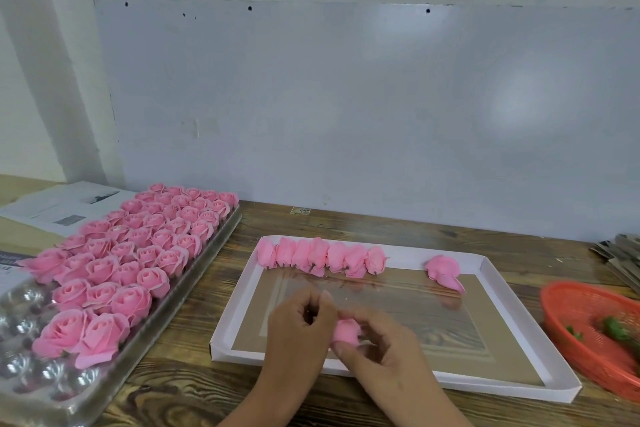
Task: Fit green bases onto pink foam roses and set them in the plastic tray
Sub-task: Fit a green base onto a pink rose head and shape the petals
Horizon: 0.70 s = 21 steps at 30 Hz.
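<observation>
Rose (pixel 345 332) sits between our hands above the white tray's (pixel 485 265) near edge: right hand (pixel 381 347) fingers curl round it, left hand (pixel 299 322) fingertips pinch at its base end.

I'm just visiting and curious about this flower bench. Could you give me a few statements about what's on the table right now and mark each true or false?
1. Both hands, left hand and right hand, are on one pink rose. True.
2. The red basket sits at the left end of the table. False: it is at the right edge, with green pieces inside.
3. A row of roses lies along the far side of the white box lid. True.
4. The clear plastic tray on the left is completely full. False: its near pockets are empty.
5. One rose lies apart, right of the row. True.
</observation>
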Available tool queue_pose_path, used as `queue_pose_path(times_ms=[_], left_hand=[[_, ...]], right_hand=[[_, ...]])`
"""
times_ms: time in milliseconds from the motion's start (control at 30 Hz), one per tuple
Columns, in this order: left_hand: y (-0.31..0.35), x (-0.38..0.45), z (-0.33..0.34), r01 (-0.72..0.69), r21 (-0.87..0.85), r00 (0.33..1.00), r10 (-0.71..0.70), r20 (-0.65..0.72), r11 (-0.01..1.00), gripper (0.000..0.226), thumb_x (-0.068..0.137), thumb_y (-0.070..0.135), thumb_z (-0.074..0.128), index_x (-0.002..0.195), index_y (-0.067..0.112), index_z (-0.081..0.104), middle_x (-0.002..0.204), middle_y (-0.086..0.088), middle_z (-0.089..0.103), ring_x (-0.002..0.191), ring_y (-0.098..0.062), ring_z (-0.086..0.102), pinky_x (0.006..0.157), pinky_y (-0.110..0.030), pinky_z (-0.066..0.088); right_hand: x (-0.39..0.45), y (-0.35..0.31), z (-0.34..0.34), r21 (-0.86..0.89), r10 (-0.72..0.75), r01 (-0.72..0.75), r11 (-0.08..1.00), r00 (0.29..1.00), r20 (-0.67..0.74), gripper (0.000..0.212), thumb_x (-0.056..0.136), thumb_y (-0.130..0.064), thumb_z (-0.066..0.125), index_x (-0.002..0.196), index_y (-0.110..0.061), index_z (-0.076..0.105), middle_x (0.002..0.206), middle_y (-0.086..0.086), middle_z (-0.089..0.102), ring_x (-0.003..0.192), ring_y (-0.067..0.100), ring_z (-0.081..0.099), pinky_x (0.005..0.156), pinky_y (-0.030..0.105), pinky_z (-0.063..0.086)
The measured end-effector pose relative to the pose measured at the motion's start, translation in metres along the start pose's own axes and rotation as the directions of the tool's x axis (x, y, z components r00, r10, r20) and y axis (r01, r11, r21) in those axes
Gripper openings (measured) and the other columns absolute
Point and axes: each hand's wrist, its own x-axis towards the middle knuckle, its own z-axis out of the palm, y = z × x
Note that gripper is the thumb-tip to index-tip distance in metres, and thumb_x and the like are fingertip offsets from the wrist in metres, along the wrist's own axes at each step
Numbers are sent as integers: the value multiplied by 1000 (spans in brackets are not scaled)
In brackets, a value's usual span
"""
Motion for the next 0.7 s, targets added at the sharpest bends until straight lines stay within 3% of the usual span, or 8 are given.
queue_pose_path(times_ms=[133, 333, 400, 467, 533, 567, 633, 700], left_hand=[[2, -3, 1, -42, 19, 999, 43, -13, 999, 41, 93, 18, 63, 57, 39, 56, 51, 13, 54, 53, 0, 51, 54, -10, 40], [4, -4, -1, -96, 50, 995, 98, -25, 994, 46, 92, 14, 65, 56, 42, 54, 51, 14, 51, 53, -1, 50, 52, -10, 39], [5, -4, -2, -64, 36, 998, 65, -19, 997, 45, 90, 14, 64, 54, 39, 54, 50, 13, 51, 51, 0, 49, 51, -10, 39], [4, -2, -3, -7, 22, 1000, 7, -18, 1000, 39, 89, 16, 63, 53, 31, 56, 49, 11, 52, 50, 1, 49, 51, -11, 39], [2, 0, -3, 32, 33, 999, -31, -20, 999, 37, 90, 15, 64, 54, 20, 57, 52, 9, 57, 51, 1, 51, 52, -12, 41], [1, 1, -3, 36, 37, 999, -35, -22, 999, 37, 91, 15, 64, 55, 19, 58, 55, 9, 59, 53, 1, 52, 53, -12, 42], [1, 0, -2, 21, 22, 999, -21, -29, 1000, 40, 92, 15, 62, 54, 25, 55, 54, 11, 57, 53, 1, 51, 54, -11, 41], [2, -2, -2, -17, 15, 999, 18, -36, 1000, 40, 91, 18, 60, 54, 31, 53, 52, 14, 53, 53, 1, 50, 55, -10, 41]], right_hand=[[1, -7, -2, 124, 72, -76, 989, 997, 38, 11, 90, -22, 70, 99, -18, 75, 77, 8, 74, 70, 16, 68, 67, 27, 56], [4, -13, -3, 264, 179, -215, 940, 972, 154, 40, 83, -38, 59, 90, 0, 69, 67, 13, 69, 58, 21, 66, 53, 26, 54], [3, -11, -3, 238, 188, -222, 945, 969, 159, 36, 84, -39, 63, 95, -5, 70, 75, 11, 72, 62, 21, 67, 56, 27, 55], [2, -9, -4, 76, 147, -157, 985, 983, 113, 26, 84, -42, 73, 106, -29, 69, 87, 2, 75, 70, 11, 68, 61, 24, 54], [0, -5, -6, -124, 45, -33, 992, 994, 96, 40, 72, -47, 72, 110, -53, 62, 101, -16, 72, 85, -1, 65, 68, 17, 52], [-1, -5, -6, -174, 3, 12, 985, 996, 85, 41, 70, -46, 70, 109, -57, 61, 104, -20, 70, 94, -2, 63, 71, 15, 52], [-1, -5, -5, -169, -7, 15, 985, 999, 50, 32, 77, -36, 71, 105, -51, 66, 101, -19, 70, 97, 2, 63, 76, 21, 55], [-1, -9, -3, -92, 43, -39, 995, 998, 41, 18, 87, -28, 70, 99, -41, 72, 91, -10, 74, 84, 8, 68, 74, 26, 57]])
